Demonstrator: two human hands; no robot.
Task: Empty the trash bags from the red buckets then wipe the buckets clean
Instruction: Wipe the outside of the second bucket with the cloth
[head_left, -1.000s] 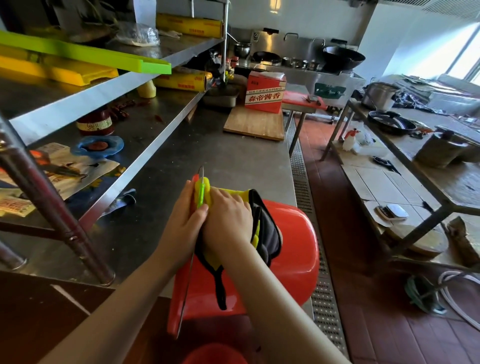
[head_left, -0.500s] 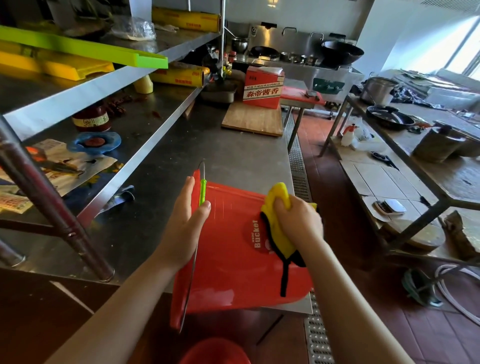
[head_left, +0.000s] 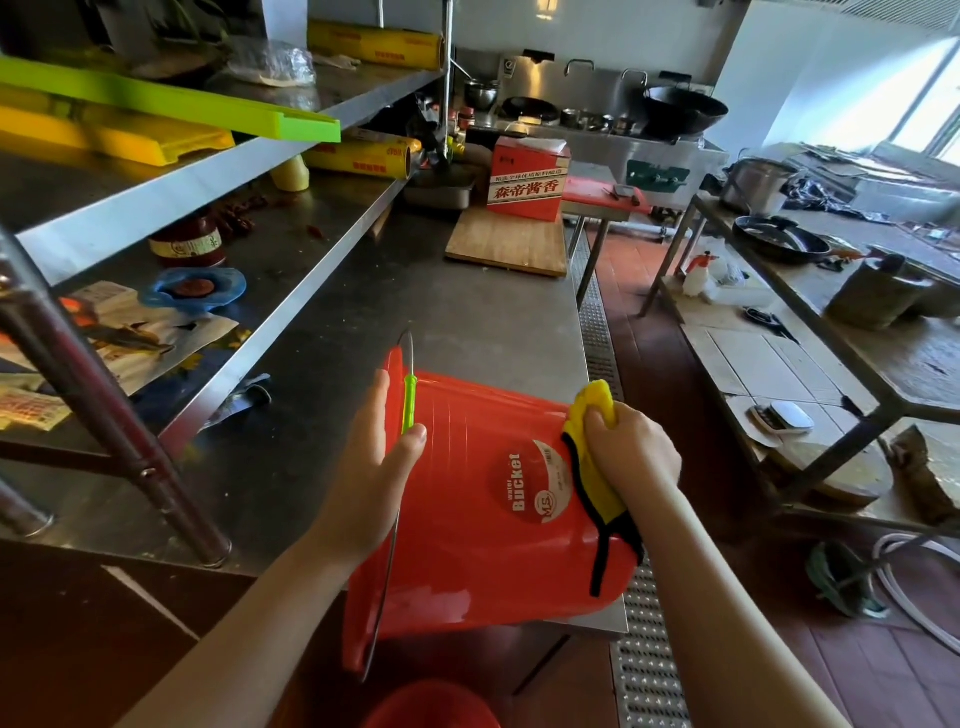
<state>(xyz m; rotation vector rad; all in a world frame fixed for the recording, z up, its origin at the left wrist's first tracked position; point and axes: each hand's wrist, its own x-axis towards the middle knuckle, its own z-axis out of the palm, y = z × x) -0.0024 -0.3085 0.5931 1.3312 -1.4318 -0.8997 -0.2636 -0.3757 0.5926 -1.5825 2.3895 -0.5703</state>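
Note:
A red bucket (head_left: 467, 519) lies on its side at the front edge of the steel counter (head_left: 441, 312), its mouth facing left and its "water Bucket" label up. My left hand (head_left: 374, 467) holds the bucket's rim, thumb by the green grip of its wire handle (head_left: 408, 402). My right hand (head_left: 631, 457) grips a yellow cloth with black trim (head_left: 592, 467) and presses it on the bucket's wall near its base. The rim of a second red bucket (head_left: 431, 706) shows at the bottom edge.
A wooden board (head_left: 506, 244) and a red carton (head_left: 527, 176) sit farther back on the counter. Steel shelves (head_left: 208, 171) with jars, rolls and papers run along the left. A floor drain grate (head_left: 639, 649) and tiled aisle lie to the right, beside a cluttered table (head_left: 857, 322).
My right hand has swept the cloth from the bucket's rim by my left hand across the wall to the base end. The bucket has rolled so its label faces up.

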